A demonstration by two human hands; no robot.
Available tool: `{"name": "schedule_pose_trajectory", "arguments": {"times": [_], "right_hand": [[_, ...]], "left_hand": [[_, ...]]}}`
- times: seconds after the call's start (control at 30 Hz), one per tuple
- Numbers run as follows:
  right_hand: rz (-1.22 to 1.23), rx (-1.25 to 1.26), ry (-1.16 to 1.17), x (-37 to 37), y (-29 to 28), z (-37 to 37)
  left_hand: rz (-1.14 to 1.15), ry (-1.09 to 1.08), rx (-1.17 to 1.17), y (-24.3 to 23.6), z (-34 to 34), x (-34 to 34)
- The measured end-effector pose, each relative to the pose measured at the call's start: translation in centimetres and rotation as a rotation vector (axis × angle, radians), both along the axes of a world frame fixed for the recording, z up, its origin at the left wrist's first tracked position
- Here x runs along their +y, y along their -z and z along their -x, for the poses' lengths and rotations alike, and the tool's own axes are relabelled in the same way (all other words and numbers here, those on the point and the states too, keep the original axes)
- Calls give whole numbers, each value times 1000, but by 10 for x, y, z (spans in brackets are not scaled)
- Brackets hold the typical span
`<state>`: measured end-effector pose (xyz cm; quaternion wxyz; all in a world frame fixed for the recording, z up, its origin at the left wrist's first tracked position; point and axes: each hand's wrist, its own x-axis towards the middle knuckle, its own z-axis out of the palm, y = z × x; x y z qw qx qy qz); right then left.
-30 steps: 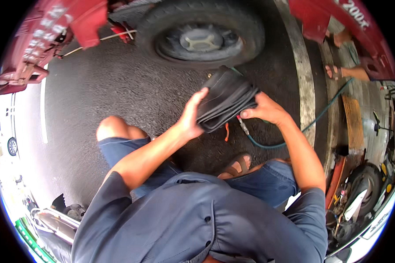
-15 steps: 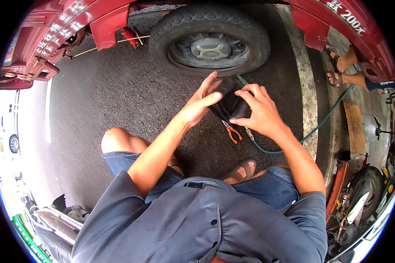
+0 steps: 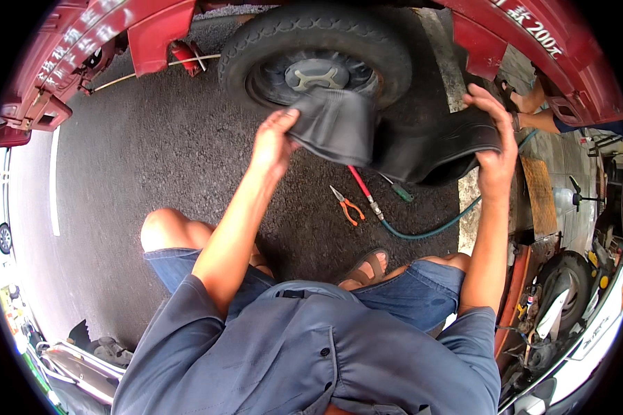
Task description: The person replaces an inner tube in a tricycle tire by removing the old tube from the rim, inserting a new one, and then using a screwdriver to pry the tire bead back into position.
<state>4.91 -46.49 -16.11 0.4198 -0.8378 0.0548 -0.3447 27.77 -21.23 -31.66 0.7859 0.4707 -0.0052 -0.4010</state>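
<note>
Stretched out between my hands is a black rubber inner tube [image 3: 339,128], flat, limp and bent in the middle. My left hand [image 3: 275,142] pinches its left end between thumb and fingers. At the other end my right hand [image 3: 497,142] hooks round the tube's edge, thumb under it and some fingers raised. Behind the tube a wheel with a black tyre [image 3: 249,66] is partly covered by the rubber. On the ground below lie orange-handled pliers [image 3: 347,205], a red rod-like air fitting [image 3: 359,184] on a green hose [image 3: 422,236], and a green-handled screwdriver [image 3: 402,194].
Red vehicle bodywork [image 3: 160,34] arches over the far side. A red jack-like tool [image 3: 185,59] with a thin rod lies beneath it at the left. Another person's legs [image 3: 533,111] show at the far right. Parts and a spare wheel [image 3: 567,290] stand at the right.
My hands have spread apart, the right one far to the right, drawing the bunched black tube out lengthwise. Pliers, the red fitting and the screwdriver are now uncovered.
</note>
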Motion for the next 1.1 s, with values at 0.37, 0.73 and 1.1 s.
{"name": "schedule_pose_trajectory", "arguments": {"times": [0.37, 0.73, 1.1], "right_hand": [[-1011, -60, 421, -105, 74, 146], [-1400, 379, 549, -74, 103, 118], [-1249, 16, 78, -68, 60, 100]], "left_hand": [[-86, -41, -94, -32, -23, -15], [-391, 528, -701, 53, 75, -72], [-151, 733, -1475, -7, 132, -99]]}}
